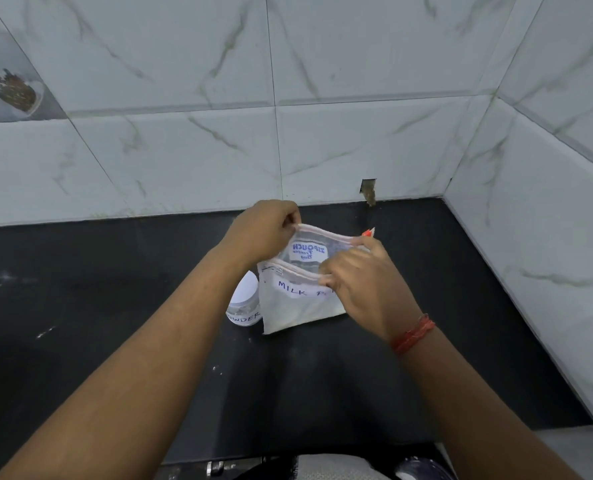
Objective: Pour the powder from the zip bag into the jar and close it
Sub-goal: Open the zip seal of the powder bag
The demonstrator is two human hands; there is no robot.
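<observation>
the zip bag stands on the black counter just right of the jar, its mouth pulled apart: the left hand pinches the far lip and the right hand pinches the near lip. best to keep both pinches firm and spread the seal fully, holding the bag upright so no powder spills. the jar's white lid looks still on, so it likely needs removing before tipping the bag.
</observation>
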